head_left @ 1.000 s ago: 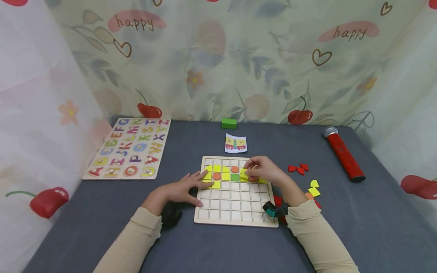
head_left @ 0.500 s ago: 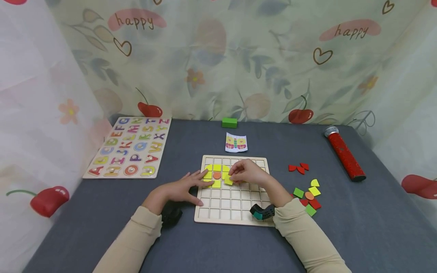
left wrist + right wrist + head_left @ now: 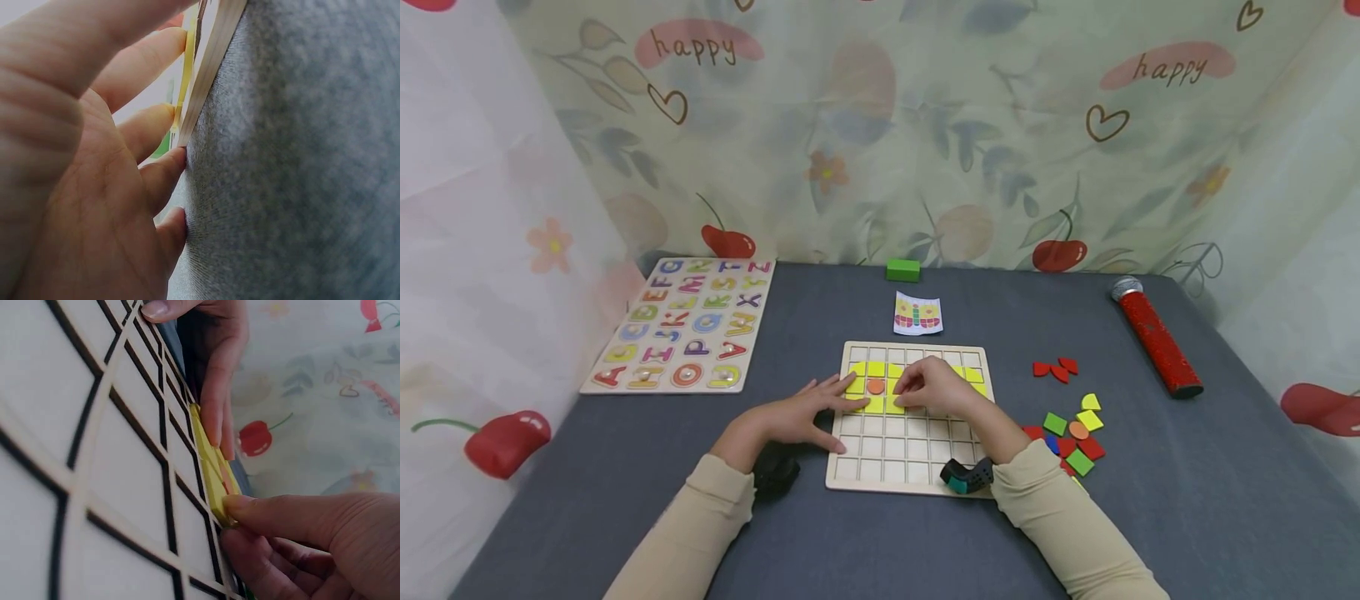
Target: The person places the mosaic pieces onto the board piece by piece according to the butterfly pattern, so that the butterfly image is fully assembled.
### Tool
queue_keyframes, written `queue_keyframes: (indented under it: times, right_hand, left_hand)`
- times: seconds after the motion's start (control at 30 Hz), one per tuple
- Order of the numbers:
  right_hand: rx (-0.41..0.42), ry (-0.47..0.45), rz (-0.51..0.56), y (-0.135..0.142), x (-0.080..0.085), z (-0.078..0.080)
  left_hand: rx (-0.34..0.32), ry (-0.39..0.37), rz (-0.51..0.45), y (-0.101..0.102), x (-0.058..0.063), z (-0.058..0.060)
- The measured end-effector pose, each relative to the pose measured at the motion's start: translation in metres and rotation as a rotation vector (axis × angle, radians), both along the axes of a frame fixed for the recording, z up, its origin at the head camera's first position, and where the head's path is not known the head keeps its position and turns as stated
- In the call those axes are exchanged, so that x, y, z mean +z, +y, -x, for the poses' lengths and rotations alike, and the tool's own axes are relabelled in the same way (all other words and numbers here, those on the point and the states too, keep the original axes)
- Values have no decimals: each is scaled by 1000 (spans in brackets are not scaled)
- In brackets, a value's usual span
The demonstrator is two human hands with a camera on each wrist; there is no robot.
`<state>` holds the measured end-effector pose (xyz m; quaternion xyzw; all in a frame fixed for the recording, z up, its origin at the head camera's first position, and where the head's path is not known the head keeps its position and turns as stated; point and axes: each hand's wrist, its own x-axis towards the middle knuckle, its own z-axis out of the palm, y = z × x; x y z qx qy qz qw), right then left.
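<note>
A wooden grid board [image 3: 895,472] lies in front of me, with yellow tiles and an orange disc [image 3: 876,386] in its upper left cells. My left hand [image 3: 797,417] is spread over the board's left edge, its straight fingers touching yellow tiles and its thumb at the rim. In the left wrist view, two fingertips [image 3: 178,39] press on yellow pieces. My right hand [image 3: 936,387] pinches a yellow tile [image 3: 214,487] between thumb and fingers, down at the grid beside the orange disc. More yellow tiles [image 3: 972,375] show past this hand; it hides the middle cells.
A small card with a butterfly pattern [image 3: 917,315] and a green block [image 3: 902,270] lie behind the board. To the right are red pieces [image 3: 1060,375], several mixed tiles [image 3: 1080,462] and a red microphone [image 3: 1157,337]. An alphabet board [image 3: 677,333] lies at the left.
My right hand has moved left across the board with the yellow tile and lowered it into place beside the tiles near my left hand. The left hand has stayed still.
</note>
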<state>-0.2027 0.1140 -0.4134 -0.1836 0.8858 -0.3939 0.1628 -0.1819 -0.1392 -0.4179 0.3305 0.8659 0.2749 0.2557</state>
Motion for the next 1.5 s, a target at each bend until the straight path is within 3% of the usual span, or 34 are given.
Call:
queue_keyframes:
  times: [0.27, 0.67, 0.93, 1.5]
  right_hand:
    - [2, 11, -38, 3, 2, -1]
    - [8, -50, 113, 44, 12, -6]
    - [-82, -56, 89, 84, 20, -13]
    - [-253, -92, 41, 167, 19, -36]
  left_hand:
    - [-2, -4, -8, 0, 0, -1]
    - [6, -9, -10, 1, 1, -2]
    - [19, -10, -11, 1, 2, -3]
    - [7, -3, -13, 0, 2, -3]
